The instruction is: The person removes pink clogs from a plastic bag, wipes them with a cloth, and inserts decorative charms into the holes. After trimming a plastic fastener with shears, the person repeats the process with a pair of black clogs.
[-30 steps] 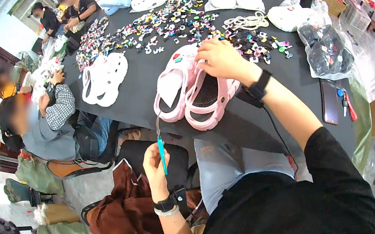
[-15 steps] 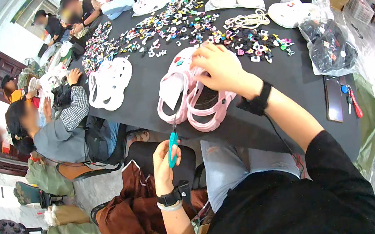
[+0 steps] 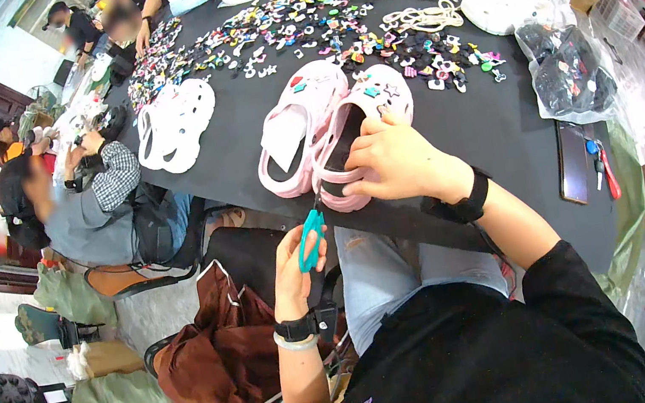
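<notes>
A pair of pink clogs stands at the table's near edge, toes pointing away. Small charms decorate both: the right clog [image 3: 399, 86] has a teal star among them, and white paper [image 3: 285, 137] lies in the left clog [image 3: 319, 85]. My right hand [image 3: 406, 159] grips the right clog near its heel, with fingers curled over the opening and strap. Below the heels, my left hand [image 3: 290, 274] is closed around the teal handles of scissors [image 3: 312, 239]. Their dark blades point up at the right clog's heel; whether they touch it is unclear.
Loose shoe charms [image 3: 275, 28] spread across the dark table [image 3: 484, 138]. White clogs [image 3: 178, 127] stand left; bagged dark items [image 3: 567, 72], a phone [image 3: 572, 162] and keys [image 3: 598, 166] lie right. A person [image 3: 84, 218] sits at left; others work at the far side.
My right hand has moved from the right clog's toe down to its heel. My left hand has brought the scissors up and right. The view has shifted slightly.
</notes>
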`<state>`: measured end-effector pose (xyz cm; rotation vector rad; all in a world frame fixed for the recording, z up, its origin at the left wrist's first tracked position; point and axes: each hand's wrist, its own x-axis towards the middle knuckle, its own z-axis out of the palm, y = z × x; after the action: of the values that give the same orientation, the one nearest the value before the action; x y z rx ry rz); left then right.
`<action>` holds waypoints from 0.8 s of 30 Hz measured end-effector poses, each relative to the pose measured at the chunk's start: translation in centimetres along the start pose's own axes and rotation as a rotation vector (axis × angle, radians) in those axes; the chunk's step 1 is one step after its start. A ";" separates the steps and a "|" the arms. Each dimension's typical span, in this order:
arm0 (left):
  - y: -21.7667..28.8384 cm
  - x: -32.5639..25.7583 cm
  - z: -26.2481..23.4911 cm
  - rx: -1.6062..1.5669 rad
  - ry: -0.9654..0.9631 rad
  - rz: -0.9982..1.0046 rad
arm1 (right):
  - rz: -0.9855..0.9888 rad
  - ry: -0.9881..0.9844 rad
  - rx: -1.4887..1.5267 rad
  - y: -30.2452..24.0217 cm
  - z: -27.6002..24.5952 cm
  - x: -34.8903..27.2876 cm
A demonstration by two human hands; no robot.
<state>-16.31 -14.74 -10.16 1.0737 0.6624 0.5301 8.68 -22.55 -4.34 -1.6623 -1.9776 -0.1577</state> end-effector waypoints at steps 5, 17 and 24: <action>-0.8 0.1 0.2 -0.154 -0.013 -0.028 | 0.020 0.050 0.021 -0.2 0.6 -0.8; -1.3 0.4 0.2 -0.400 -0.011 -0.063 | 0.122 0.189 0.130 -0.6 2.1 -1.7; -1.6 0.1 -1.2 -0.374 -0.056 -0.083 | 0.148 0.217 0.177 -0.5 2.4 -1.7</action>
<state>-17.01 -14.59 -12.06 0.7046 0.5304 0.5256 7.58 -23.09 -7.02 -1.5970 -1.6536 -0.1000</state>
